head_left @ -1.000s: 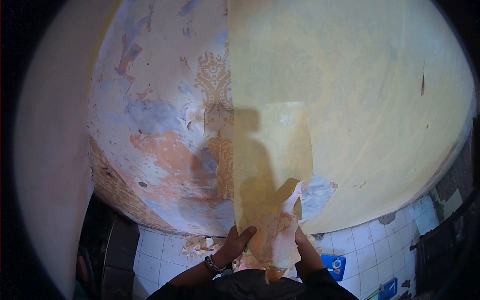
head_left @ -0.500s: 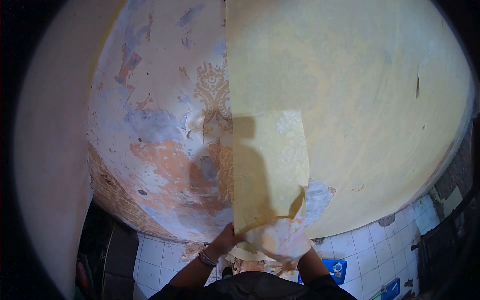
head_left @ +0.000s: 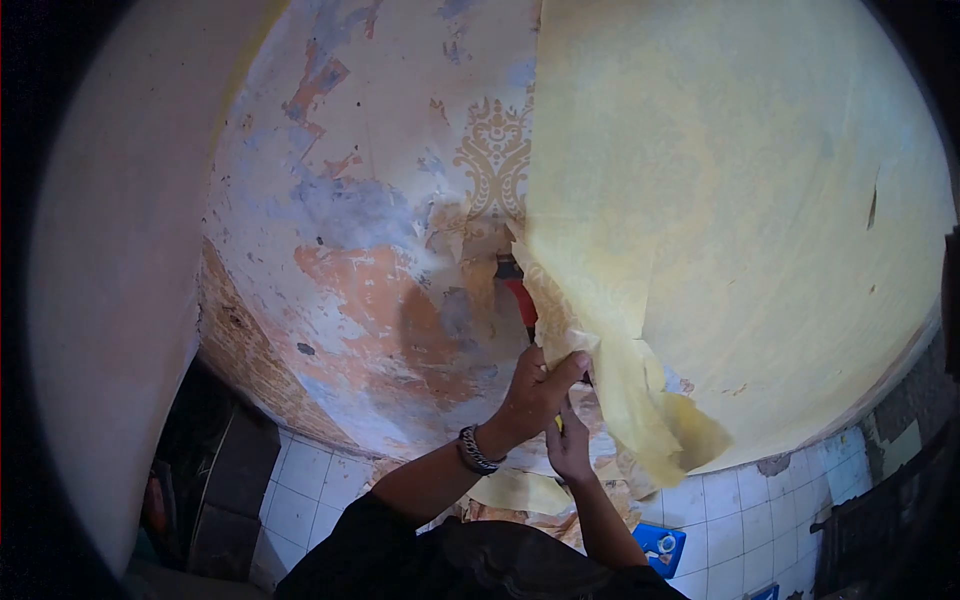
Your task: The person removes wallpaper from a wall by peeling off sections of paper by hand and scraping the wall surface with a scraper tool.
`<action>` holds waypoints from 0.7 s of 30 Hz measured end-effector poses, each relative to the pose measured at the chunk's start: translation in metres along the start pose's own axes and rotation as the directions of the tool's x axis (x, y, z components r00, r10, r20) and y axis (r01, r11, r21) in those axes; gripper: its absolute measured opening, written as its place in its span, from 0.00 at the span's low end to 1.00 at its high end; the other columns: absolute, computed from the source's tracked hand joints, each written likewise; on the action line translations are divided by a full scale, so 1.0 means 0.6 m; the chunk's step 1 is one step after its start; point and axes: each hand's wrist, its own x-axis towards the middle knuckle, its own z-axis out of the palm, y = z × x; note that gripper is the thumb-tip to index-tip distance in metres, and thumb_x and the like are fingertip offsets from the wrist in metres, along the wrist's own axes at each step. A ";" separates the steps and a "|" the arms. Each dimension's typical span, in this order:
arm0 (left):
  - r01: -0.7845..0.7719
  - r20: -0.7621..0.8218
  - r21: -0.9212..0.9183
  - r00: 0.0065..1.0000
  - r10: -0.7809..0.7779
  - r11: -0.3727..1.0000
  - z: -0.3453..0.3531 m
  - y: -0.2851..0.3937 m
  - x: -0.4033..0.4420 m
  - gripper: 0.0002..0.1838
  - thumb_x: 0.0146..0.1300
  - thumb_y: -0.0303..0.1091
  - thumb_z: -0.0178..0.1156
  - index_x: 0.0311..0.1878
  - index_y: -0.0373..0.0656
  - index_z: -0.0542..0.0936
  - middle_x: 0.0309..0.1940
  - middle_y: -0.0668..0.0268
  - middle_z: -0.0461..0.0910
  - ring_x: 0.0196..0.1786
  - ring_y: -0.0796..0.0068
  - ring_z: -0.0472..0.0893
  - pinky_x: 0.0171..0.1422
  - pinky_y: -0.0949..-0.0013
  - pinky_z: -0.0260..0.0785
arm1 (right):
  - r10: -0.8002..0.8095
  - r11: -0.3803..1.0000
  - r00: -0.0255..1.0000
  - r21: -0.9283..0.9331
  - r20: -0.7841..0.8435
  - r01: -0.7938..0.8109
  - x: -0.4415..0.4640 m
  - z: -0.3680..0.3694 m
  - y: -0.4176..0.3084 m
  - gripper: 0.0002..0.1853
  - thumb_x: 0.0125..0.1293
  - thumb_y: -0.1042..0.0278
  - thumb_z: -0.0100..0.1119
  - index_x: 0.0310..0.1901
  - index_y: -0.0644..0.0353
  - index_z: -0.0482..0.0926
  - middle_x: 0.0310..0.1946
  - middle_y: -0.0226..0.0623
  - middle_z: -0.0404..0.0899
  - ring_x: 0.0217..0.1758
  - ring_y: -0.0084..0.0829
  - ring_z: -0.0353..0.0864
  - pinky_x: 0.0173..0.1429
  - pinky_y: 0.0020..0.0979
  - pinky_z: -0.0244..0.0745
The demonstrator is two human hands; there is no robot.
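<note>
one red-and-black tool, perhaps a scraper, slants up from the left hand, its dark head between eleven and twelve o'clock, against or very near the stripped wall. the left grip looks curled closed around the tool's lower part, its thumb pointing to one o'clock by the torn edge of the yellow wallpaper; whether it also pinches the paper i cannot tell. the right hand sits just below, toward five o'clock, fingers closed on a yellow bit that looks like the tool's handle end. two hands stacked in line probably give steadiness and push, and the slant seems to set the head beside the loose edge. the paper hangs toward three o'clock of the hands, its bottom curling outward, likely sagging under its own weight. torn scraps lie below the hands at six o'clock, over the tiled floor, and a blue tray rests at five, apart from the hands.
</note>
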 end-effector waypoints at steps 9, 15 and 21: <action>0.018 0.040 0.084 0.999 -0.021 0.996 -0.038 -0.005 -0.008 0.07 0.70 0.31 0.56 0.42 0.38 0.80 0.32 0.73 0.81 0.34 0.87 0.77 0.37 0.76 0.69 | -0.101 0.992 0.986 -0.058 0.130 0.109 0.034 0.027 0.013 0.28 0.63 0.64 0.60 0.62 0.66 0.66 0.56 0.55 0.72 0.62 0.48 0.72 0.64 0.44 0.66; 0.118 0.214 0.174 0.965 -0.155 0.978 -0.084 0.000 -0.019 0.09 0.70 0.33 0.56 0.42 0.37 0.80 0.31 0.72 0.81 0.36 0.84 0.77 0.39 0.74 0.69 | 0.203 0.973 0.966 -0.141 0.159 -0.181 -0.017 0.091 -0.034 0.36 0.63 0.61 0.61 0.68 0.64 0.57 0.63 0.55 0.64 0.68 0.46 0.65 0.69 0.43 0.61; 0.019 0.305 0.150 0.950 -0.065 0.989 -0.101 0.021 -0.020 0.10 0.70 0.32 0.56 0.47 0.36 0.79 0.34 0.68 0.82 0.39 0.82 0.79 0.43 0.71 0.70 | 0.173 0.955 0.984 -0.249 0.032 -0.159 -0.045 0.139 -0.066 0.31 0.64 0.65 0.60 0.66 0.65 0.63 0.61 0.52 0.69 0.60 0.47 0.73 0.65 0.46 0.66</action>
